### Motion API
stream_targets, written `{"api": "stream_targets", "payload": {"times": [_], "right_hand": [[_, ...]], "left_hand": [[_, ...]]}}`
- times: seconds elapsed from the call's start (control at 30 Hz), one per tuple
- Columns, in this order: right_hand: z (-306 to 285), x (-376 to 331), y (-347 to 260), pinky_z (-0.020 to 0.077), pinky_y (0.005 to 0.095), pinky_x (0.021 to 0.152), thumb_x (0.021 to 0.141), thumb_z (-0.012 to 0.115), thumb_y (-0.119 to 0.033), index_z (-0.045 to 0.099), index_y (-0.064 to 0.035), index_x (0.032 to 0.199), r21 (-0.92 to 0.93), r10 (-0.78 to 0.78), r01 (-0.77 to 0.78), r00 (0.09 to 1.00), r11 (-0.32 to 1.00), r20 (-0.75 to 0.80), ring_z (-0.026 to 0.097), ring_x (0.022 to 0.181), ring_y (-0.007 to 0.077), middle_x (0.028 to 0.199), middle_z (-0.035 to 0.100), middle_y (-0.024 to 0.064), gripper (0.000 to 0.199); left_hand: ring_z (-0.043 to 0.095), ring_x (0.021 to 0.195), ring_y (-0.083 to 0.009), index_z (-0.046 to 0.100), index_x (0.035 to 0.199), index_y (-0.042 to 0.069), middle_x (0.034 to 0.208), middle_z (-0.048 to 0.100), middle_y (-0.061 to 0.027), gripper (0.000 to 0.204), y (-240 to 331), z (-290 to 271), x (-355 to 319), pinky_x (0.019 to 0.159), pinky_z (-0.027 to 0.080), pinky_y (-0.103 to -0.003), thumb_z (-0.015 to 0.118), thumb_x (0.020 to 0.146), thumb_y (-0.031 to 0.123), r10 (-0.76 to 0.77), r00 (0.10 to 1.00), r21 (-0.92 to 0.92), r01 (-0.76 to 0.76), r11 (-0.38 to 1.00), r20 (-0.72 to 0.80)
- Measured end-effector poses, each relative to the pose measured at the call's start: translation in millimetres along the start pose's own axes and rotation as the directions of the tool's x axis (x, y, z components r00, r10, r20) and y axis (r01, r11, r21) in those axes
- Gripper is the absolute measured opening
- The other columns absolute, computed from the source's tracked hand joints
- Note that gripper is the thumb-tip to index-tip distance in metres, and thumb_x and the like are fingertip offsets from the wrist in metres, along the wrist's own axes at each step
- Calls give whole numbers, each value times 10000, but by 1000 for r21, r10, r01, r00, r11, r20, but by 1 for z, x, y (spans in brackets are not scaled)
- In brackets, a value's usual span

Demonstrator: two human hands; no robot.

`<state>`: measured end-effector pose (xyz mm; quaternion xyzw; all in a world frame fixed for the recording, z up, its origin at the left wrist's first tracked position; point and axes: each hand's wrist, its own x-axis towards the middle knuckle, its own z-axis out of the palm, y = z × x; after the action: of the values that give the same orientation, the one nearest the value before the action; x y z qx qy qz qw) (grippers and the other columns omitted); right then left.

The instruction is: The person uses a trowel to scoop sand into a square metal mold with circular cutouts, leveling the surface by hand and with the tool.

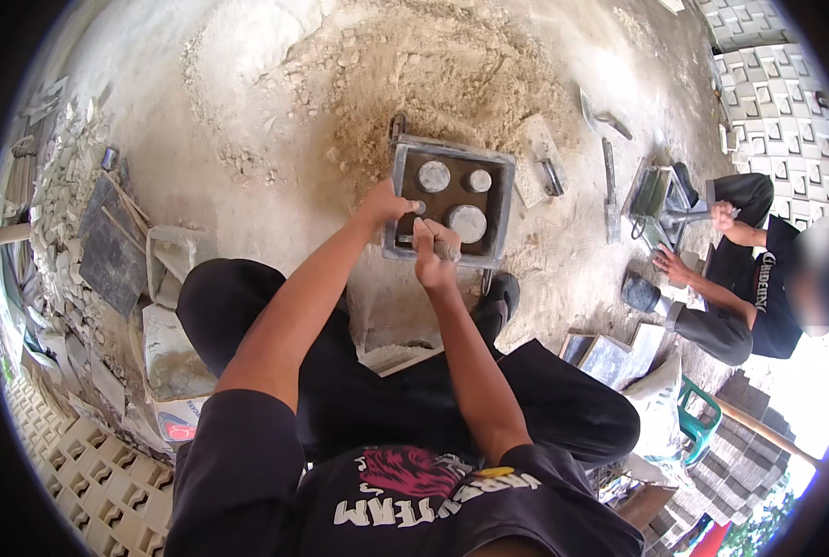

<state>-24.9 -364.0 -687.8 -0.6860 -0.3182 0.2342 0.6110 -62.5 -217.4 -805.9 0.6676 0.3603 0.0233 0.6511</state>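
In front of my bent legs stands a square grey metal mould. A brown, sandy-looking fill lies inside it, around a large pale round cylinder, another round cylinder and a smaller one. My left hand reaches over the mould's left wall, closed at a small grey peg by its thumb. Closer to me, my right hand is wrapped around a grey handle above the near wall. The far end of that tool is hard to make out.
Loose sand spreads beyond the mould. A flat float, a metal bar and a trowel lie rightward. A co-worker holds a hammer over another mould. Slabs lean at left; blocks are stacked far right.
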Motion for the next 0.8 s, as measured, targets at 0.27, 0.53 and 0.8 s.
{"api": "stream_targets", "payload": {"times": [0.27,0.53,0.8], "right_hand": [[4,0,-4,232,281,474,956,490,-80,367,-72,570,-31,-10,12,997,999,75,312,515,56,541,356,-42,406],[8,8,-6,247,257,479,962,522,-117,445,-66,603,-14,11,-11,1000,1000,14,329,517,63,550,358,-49,371],[6,0,6,287,290,493,968,533,-133,431,-4,617,-41,-20,23,998,999,65,346,554,62,570,430,-51,388]], "left_hand": [[682,878,-250,683,1075,16,953,720,-148,410,15,-7,-15,808,512,-355,798,725,195,-14,999,101,18,995,-37],[665,1001,-307,657,1164,71,1070,703,-169,531,10,-6,-7,874,498,-373,816,694,260,-11,998,115,18,993,-62],[680,918,-236,684,1083,18,992,723,-145,399,-9,-5,-5,823,508,-362,786,734,181,-41,996,52,45,998,-78]]}}
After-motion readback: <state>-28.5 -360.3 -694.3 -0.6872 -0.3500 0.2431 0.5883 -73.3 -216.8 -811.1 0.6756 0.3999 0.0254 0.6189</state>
